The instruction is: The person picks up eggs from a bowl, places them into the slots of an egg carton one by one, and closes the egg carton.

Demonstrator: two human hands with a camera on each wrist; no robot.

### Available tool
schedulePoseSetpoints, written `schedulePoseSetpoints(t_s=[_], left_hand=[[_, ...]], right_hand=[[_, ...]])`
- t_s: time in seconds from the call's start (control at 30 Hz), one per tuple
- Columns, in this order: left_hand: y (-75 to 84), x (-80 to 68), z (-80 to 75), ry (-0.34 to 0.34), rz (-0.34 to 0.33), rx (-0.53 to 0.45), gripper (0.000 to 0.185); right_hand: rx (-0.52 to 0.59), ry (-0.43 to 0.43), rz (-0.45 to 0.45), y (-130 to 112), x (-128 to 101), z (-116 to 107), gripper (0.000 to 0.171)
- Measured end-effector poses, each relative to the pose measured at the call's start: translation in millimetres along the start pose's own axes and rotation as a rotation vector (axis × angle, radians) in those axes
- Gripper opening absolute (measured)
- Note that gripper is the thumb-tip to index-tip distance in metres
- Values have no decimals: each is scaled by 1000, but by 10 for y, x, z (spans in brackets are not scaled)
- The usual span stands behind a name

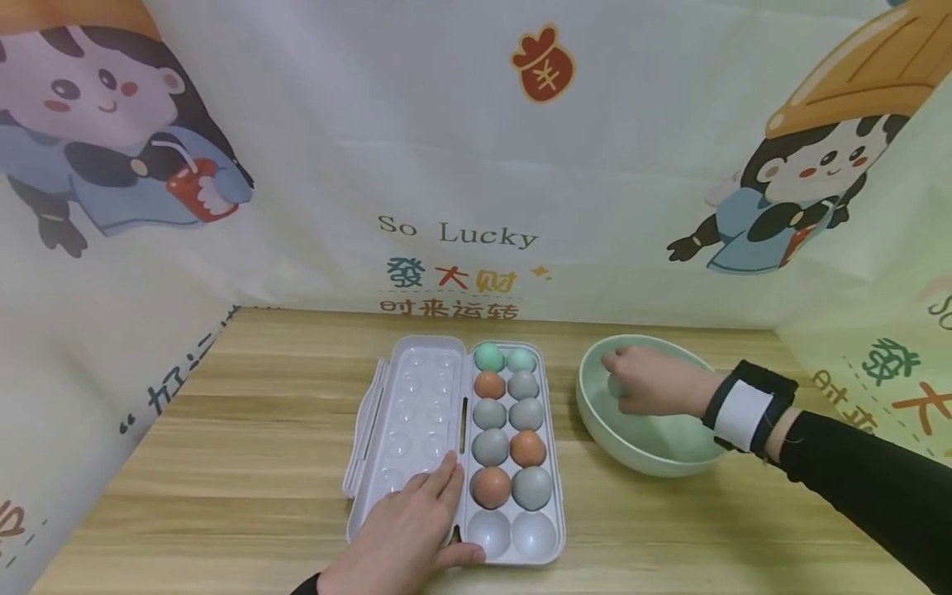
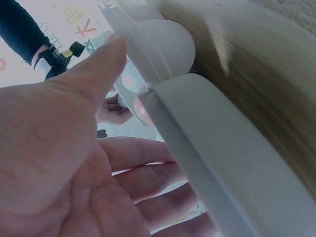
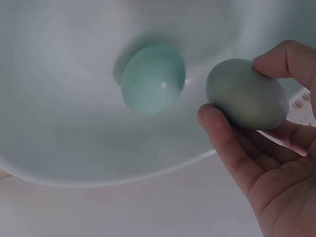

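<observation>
Pale green is the bowl (image 1: 595, 413) on the wooden table (image 1: 245, 463), and my right hand (image 1: 654, 380) is down inside it, fingers and thumb curled round a grey-green egg (image 3: 247, 94) that I pinch at its sides. A second, bluer egg (image 3: 153, 79) lies on the bowl's floor just beside the one I hold, apart from it.

Left of the bowl stands the white plastic egg box (image 1: 550, 463), open, its clear dimpled lid (image 1: 409, 413) folded flat to the left. My left hand (image 1: 405, 533) lies flat on the near end of that lid, fingers straight and close together, the thumb (image 1: 461, 555) reaching across to the tray's near edge. In the left wrist view the thumb tip touches the box's white rim (image 2: 207, 143).

The tray has two columns of cups. Ten are filled: two blue-green eggs at the far end, then a brown and a grey, two grey, a grey and a brown, a brown and a grey. The two nearest cups (image 1: 511, 533) hold nothing.

On the backdrop (image 1: 446, 124) behind the table I read "So Lucky" (image 1: 457, 233), with the Chinese lines "發大财" and "时来运转" printed beneath it, beside cartoon pandas.
</observation>
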State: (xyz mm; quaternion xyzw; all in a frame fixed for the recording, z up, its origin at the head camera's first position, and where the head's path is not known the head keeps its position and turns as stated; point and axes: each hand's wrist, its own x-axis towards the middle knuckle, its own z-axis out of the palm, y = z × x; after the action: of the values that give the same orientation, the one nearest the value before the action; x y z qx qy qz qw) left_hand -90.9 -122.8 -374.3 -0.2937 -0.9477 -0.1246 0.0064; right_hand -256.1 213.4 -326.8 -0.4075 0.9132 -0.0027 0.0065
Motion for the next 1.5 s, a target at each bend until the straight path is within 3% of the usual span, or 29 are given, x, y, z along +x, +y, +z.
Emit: schedulePoseSetpoints(t_s=[0.23, 0.47, 0.87, 1.27, 1.5], left_hand=[[13, -7, -2, 22, -1, 12, 92], [8, -4, 11, 12, -13, -1, 94], [24, -23, 2, 9, -19, -9, 92], [31, -32, -1, 21, -22, -18, 95], [49, -33, -7, 11, -39, -24, 94]], right_hand=[[47, 128, 34, 2, 10, -187, 30], [68, 150, 76, -22, -37, -293, 38], [224, 337, 173, -252, -263, -561, 28], [280, 487, 260, -595, -444, -476, 29], [228, 597, 192, -832, -440, -438, 30]])
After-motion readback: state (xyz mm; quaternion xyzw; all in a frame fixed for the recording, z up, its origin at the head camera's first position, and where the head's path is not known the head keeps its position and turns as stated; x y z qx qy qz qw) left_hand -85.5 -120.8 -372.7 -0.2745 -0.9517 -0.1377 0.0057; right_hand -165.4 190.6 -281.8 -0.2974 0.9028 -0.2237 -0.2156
